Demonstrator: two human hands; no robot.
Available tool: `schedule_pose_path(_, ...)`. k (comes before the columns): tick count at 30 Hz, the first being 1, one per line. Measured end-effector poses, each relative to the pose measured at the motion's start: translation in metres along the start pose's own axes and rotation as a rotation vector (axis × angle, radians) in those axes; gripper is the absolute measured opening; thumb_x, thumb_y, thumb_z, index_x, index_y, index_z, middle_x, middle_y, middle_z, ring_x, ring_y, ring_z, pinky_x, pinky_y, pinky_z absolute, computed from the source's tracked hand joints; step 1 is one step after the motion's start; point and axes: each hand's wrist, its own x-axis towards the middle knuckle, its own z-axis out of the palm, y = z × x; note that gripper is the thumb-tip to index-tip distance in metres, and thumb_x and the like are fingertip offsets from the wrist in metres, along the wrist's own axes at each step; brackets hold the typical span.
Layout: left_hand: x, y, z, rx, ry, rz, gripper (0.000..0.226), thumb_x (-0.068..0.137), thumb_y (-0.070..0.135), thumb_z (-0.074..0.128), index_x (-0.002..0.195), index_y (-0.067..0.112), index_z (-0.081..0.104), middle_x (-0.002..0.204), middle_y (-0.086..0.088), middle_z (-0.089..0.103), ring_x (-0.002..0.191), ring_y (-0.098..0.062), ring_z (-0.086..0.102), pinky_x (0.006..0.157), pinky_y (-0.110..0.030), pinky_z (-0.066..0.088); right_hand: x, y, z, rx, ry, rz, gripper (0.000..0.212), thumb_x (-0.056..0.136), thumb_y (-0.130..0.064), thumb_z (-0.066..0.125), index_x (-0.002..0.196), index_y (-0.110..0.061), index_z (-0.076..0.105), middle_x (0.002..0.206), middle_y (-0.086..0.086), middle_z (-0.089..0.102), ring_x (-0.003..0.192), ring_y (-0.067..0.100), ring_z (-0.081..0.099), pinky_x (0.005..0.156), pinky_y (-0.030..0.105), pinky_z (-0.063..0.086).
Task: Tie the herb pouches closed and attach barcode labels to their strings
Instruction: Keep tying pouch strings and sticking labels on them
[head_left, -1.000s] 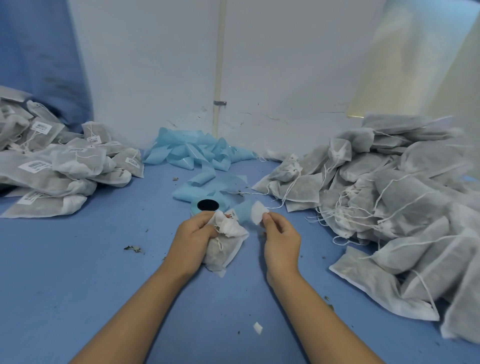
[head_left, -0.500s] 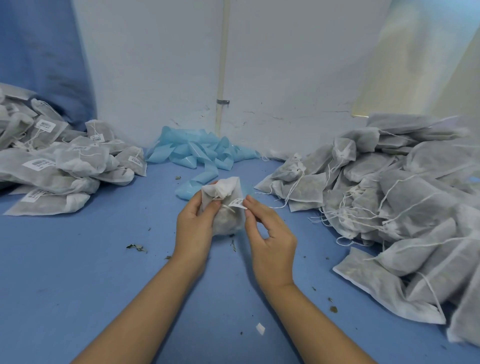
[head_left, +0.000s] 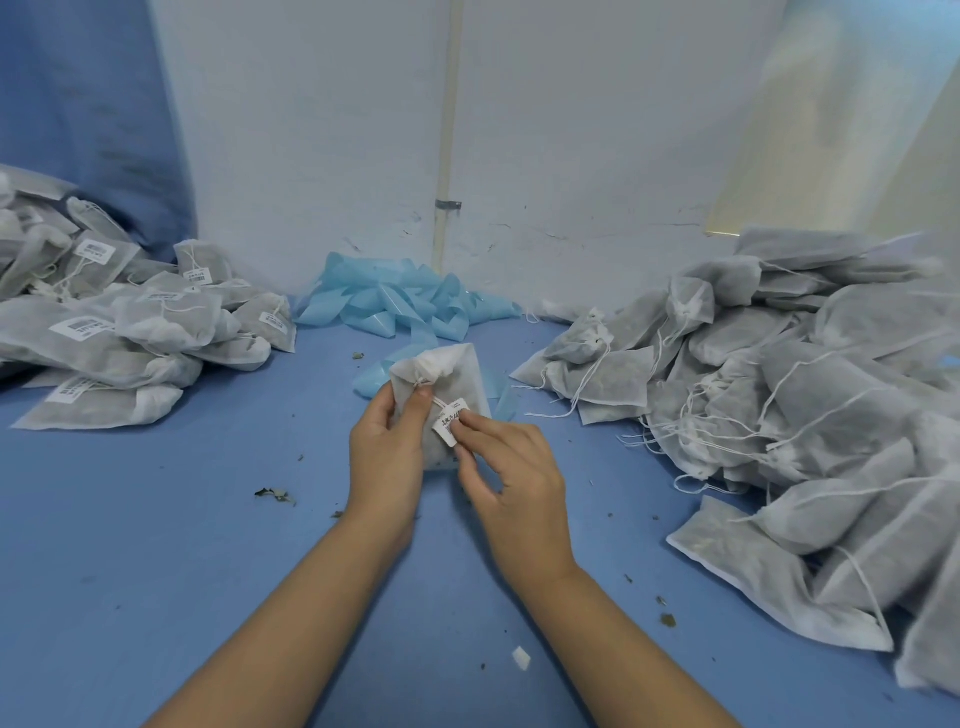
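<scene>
A blue table (head_left: 156, 519) carries two heaps: labelled pouches (head_left: 119, 332) piled at the far left, and unlabelled pouches (head_left: 779, 395) with loose white strings piled along the right. Between them, against the far wall (head_left: 571, 130), lies a tangle of light blue backing tape (head_left: 395, 304), part of it hidden behind the held pouch. Dry herb crumbs (head_left: 275, 494) and a small white paper scrap (head_left: 521, 658) dot the near table.

The pouch (head_left: 457, 374) in hand is white, semi-translucent fabric with greyish contents, its neck gathered and cinched by a white string (head_left: 439, 402). It is held above the table's middle, roughly upright, long axis running near to far, gathered neck pointing away.

The left hand (head_left: 384, 452) grips the pouch's left side, thumb curled over the front below the neck. The right hand (head_left: 514, 467) pinches a small white barcode label (head_left: 451, 422) on the string between thumb and forefinger, in front of the pouch.
</scene>
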Motion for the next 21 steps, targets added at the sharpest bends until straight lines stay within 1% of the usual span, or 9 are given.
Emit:
schedule_pose_path(2,0.000,0.001,0.000,-0.003,0.018,-0.001,0.016,0.094,0.020,0.057,0.082,0.024,0.067,0.069,0.013,0.066,0.066,-0.004,0.060,0.063,-0.020,0.051,0.000,0.001,0.000,-0.009,-0.006,-0.008,0.020,0.079,-0.002,0.072,0.098,-0.007,0.076,0.104,0.002,0.072,0.093,0.017,0.063,0.092,0.012,0.041)
schedule_pose_path(5,0.001,0.002,0.000,-0.007,0.036,-0.014,0.015,0.094,0.020,0.057,0.081,0.022,0.065,0.065,0.012,0.064,0.059,-0.003,0.059,0.053,-0.016,0.048,0.000,0.001,-0.001,-0.050,-0.011,-0.026,0.018,0.078,-0.004,0.073,0.095,-0.010,0.077,0.102,-0.001,0.072,0.088,0.019,0.064,0.084,0.018,0.046)
schedule_pose_path(9,-0.002,0.003,0.000,0.002,0.037,-0.022,0.013,0.094,0.019,0.058,0.083,0.018,0.064,0.067,0.008,0.063,0.060,-0.004,0.058,0.052,-0.016,0.047,0.000,0.000,-0.002,-0.054,-0.039,0.003,0.016,0.080,-0.009,0.071,0.094,-0.014,0.076,0.100,-0.006,0.072,0.089,0.018,0.063,0.082,0.020,0.046)
schedule_pose_path(12,-0.003,0.006,0.001,-0.011,-0.014,-0.060,0.012,0.092,0.018,0.059,0.083,0.017,0.066,0.069,0.005,0.066,0.061,-0.006,0.061,0.054,-0.018,0.050,0.002,-0.003,-0.003,0.107,-0.034,0.227,0.024,0.082,-0.018,0.067,0.106,-0.020,0.067,0.106,-0.015,0.063,0.099,0.009,0.056,0.085,0.021,0.044)
schedule_pose_path(15,-0.004,0.007,0.001,0.004,-0.110,-0.096,0.012,0.090,0.015,0.061,0.083,0.019,0.069,0.070,0.005,0.068,0.062,-0.007,0.062,0.054,-0.019,0.051,0.004,0.001,-0.005,0.339,-0.071,0.498,0.043,0.081,-0.025,0.070,0.121,-0.023,0.053,0.116,-0.016,0.052,0.101,-0.001,0.055,0.082,0.014,0.044)
schedule_pose_path(16,-0.005,0.008,0.001,0.007,-0.148,-0.106,0.011,0.089,0.015,0.062,0.084,0.020,0.070,0.072,0.004,0.069,0.064,-0.008,0.063,0.056,-0.020,0.052,0.005,0.002,-0.005,0.454,-0.101,0.603,0.041,0.083,-0.022,0.071,0.120,-0.021,0.053,0.114,-0.014,0.056,0.095,-0.002,0.059,0.077,0.013,0.046)
schedule_pose_path(18,-0.006,0.008,0.002,0.026,-0.226,-0.102,0.011,0.089,0.016,0.063,0.084,0.021,0.071,0.076,0.005,0.071,0.069,-0.008,0.065,0.060,-0.019,0.053,0.008,0.006,-0.006,0.717,-0.156,0.810,0.021,0.086,-0.012,0.069,0.106,-0.016,0.063,0.099,-0.003,0.070,0.082,0.003,0.066,0.070,0.019,0.050)
schedule_pose_path(19,-0.007,0.006,0.002,0.042,-0.262,-0.092,0.009,0.088,0.016,0.064,0.087,0.022,0.071,0.078,0.007,0.072,0.071,-0.007,0.067,0.061,-0.018,0.052,0.009,0.008,-0.007,0.796,-0.158,0.876,0.013,0.087,-0.010,0.067,0.099,-0.013,0.066,0.093,0.002,0.073,0.080,0.009,0.068,0.070,0.023,0.052)
schedule_pose_path(21,-0.009,0.003,0.001,0.071,-0.326,-0.108,0.013,0.084,0.017,0.069,0.096,0.022,0.069,0.087,0.008,0.074,0.081,-0.008,0.070,0.066,-0.017,0.053,0.010,0.013,-0.009,0.872,-0.106,0.959,0.010,0.087,-0.012,0.067,0.096,-0.009,0.069,0.092,0.010,0.074,0.083,0.019,0.069,0.074,0.028,0.055)
